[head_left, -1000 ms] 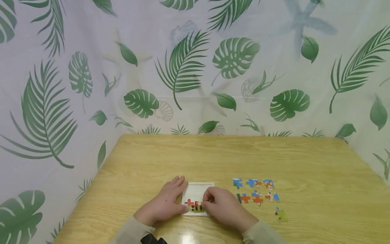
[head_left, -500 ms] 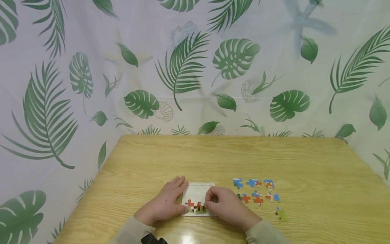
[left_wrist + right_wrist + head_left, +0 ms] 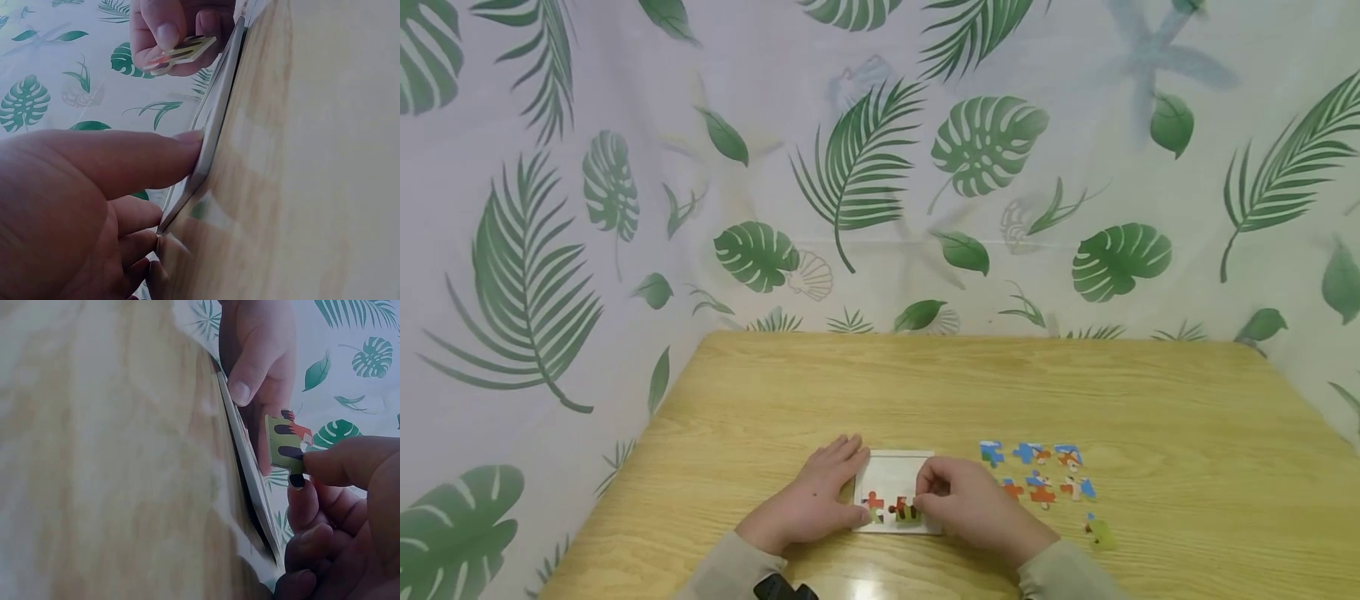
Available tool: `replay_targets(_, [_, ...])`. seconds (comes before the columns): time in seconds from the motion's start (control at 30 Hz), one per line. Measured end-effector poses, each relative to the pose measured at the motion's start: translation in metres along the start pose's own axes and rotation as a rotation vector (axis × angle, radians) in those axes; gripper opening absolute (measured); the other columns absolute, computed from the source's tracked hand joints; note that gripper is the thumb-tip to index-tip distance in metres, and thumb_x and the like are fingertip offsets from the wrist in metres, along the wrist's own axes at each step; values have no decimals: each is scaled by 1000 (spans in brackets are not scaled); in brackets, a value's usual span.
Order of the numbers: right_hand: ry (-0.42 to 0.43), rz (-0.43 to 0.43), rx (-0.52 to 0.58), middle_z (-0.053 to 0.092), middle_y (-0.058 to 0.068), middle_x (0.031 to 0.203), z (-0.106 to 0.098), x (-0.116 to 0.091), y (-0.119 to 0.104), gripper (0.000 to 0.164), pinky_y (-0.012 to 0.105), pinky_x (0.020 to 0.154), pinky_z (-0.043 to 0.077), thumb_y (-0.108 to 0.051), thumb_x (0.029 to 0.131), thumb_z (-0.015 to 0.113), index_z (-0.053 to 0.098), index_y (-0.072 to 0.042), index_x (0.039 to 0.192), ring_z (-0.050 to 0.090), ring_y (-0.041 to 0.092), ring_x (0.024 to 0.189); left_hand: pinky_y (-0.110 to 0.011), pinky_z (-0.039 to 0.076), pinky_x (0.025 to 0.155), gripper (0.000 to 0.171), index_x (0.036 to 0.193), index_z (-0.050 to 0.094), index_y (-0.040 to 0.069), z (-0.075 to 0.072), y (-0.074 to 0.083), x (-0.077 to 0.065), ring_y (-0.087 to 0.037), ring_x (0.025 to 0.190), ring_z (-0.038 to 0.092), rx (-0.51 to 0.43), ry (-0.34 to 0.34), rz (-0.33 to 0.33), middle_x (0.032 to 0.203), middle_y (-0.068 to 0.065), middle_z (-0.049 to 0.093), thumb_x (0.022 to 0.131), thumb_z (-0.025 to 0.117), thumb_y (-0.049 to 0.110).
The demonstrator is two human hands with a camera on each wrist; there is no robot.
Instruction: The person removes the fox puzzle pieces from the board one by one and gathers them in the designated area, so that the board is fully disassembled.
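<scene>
A white puzzle tray [image 3: 891, 475] lies on the table, with a red, white and green puzzle piece [image 3: 873, 505] in its near left corner. My left hand [image 3: 815, 493] rests along the tray's left side, fingers extended and thumb on the near corner. My right hand [image 3: 973, 504] pinches a green puzzle piece with dark stripes and a red patch [image 3: 284, 444] between thumb and fingers. This piece is held above the tray's near right part, tilted and apart from the tray in both wrist views. The right palm hides the tray's right edge in the head view.
Several loose puzzle pieces [image 3: 1042, 490] lie in rows on the wooden table [image 3: 970, 383], right of the tray. A separate green piece [image 3: 1101, 533] lies nearer the front. A leaf-print cloth [image 3: 880, 200] hangs behind the table.
My right hand has moved slightly right with the striped piece, widening the gap from the piece in the tray's corner. The left hand keeps its place on the tray. The head view has shifted slightly.
</scene>
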State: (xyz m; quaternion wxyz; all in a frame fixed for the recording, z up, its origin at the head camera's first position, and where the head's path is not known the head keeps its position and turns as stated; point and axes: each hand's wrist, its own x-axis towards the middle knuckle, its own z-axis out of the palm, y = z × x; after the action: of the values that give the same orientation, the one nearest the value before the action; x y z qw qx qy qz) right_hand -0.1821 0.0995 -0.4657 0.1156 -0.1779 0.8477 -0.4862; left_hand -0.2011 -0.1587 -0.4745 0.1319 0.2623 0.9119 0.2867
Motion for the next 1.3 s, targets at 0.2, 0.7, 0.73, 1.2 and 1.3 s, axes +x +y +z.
replay_targets(0.2, [-10,1,-19,59,-3,73,-9,-3,4,11,24,52,42,-15,91,72,64,-14,84,50,12,64,-53,6,122,87,157,32,1,0,2,2,-34,154,9,32,3,9,166,-16,16,90,72,37])
replay_targets(0.7, [-38,-4,-85,61,-4,80,-34,-22,11,10,28,62,46,-17,93,71,64,-15,87,54,15,74,-55,6,121,85,158,32,1,0,0,-1,-33,154,8,-21,-10,-3,166,-17,17,91,72,36])
replay_targets(0.73, [-34,-4,-96,61,-4,79,-36,-23,12,10,28,61,46,-18,93,71,64,-16,87,53,14,72,-55,6,121,85,158,32,1,0,0,-1,-33,154,8,-22,-13,-2,167,-17,17,92,72,36])
replay_targets(1.2, [7,12,-151,60,-4,79,-65,-46,24,12,27,58,44,-21,93,73,64,-15,87,51,12,68,-55,6,121,85,158,32,1,-1,2,-1,-32,154,7,-45,-13,1,167,-16,16,92,72,37])
replay_targets(1.3, [9,5,-147,60,-4,80,-71,-51,28,12,27,60,45,-19,93,72,64,-14,87,52,11,69,-54,6,122,85,158,32,2,-1,2,0,-31,154,7,-46,-12,-1,167,-15,17,92,71,36])
